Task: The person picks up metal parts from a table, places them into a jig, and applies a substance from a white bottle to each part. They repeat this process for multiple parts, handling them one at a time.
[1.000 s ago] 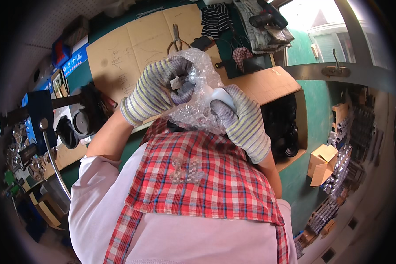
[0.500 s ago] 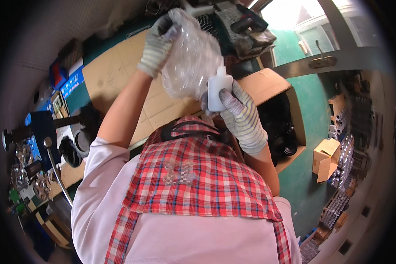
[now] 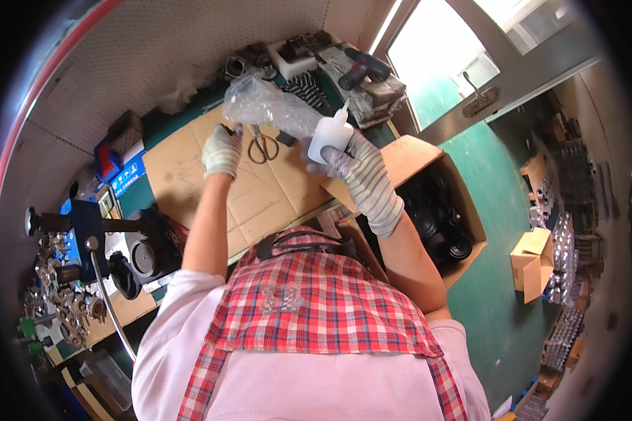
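Note:
In my right hand [image 3: 354,168], wearing a striped glove, is a white squeeze bottle [image 3: 330,139], its pointed nozzle tilted up. A clear plastic bag [image 3: 267,105] stretches left from behind the bottle; whether my right fingers also hold its end is hidden. My left hand [image 3: 222,151], also gloved, is just below the bag's left end, with thumb and fingertips a little apart and nothing visible between them. Between my hands, scissors [image 3: 262,149] with dark handles lie on a flat cardboard sheet [image 3: 189,175].
An open carton [image 3: 463,259] of black parts stands at my right. A cordless drill [image 3: 364,68] rests on a stack at the back. To my left is a blue machine with a lever [image 3: 109,298], beside metal parts [image 3: 70,309]. A small box [image 3: 531,263] sits farther right.
My left hand has come down and away from the bag, which it held up before. The bag has sunk toward the bench's back, uncovering the scissors. The bottle has moved slightly left and tilted.

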Tool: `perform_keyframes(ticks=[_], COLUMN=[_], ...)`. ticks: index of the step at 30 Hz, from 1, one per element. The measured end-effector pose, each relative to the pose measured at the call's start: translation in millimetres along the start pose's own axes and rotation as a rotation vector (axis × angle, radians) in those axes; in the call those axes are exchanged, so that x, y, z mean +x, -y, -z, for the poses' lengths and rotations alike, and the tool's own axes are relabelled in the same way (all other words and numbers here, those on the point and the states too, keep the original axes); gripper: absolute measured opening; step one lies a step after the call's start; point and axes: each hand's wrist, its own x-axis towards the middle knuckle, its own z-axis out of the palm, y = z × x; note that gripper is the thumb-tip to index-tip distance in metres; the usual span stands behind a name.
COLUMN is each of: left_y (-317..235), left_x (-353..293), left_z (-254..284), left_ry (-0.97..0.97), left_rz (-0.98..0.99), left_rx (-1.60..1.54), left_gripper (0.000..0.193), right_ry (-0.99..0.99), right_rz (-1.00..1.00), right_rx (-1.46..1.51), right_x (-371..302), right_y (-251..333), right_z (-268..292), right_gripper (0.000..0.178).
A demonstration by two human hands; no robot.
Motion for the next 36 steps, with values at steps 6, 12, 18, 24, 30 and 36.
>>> perform_keyframes(ticks=[6,12,18,24,30,36], left_y=[-6,9,80,145,245,351], left_x=[-134,-270,-351,-426,-481,-499], left_z=[44,93,110,158,191,245], left_ry=[-0.073,0.664,0.397,0.582,0.492,0.171], left_rz=[-0.438,-0.346,-0.443,-0.224,-0.001,0.184], left_rx=[-0.592,-1.125,-1.04,-1.244,-1.255,-1.309], left_gripper=[0.046,0.062,0.039,0.064,0.033,0.02], right_ry=[0.15,0.31,0.471,0.24,0.4,0.531], right_rz=[-0.096,0.206,0.171,-0.161,-0.422,-0.06], right_rx=[0.022,-0.436,-0.792,-0.254,-0.521,-0.899], right_x=[-32,-119,-198,-259,-287,-248], right_y=[-28,-71,-73,-138,-223,-333], right_z=[-18,-52,-78,-75,-136,-244], right_gripper=[0.03,0.027,0.03,0.053,0.044,0.033])
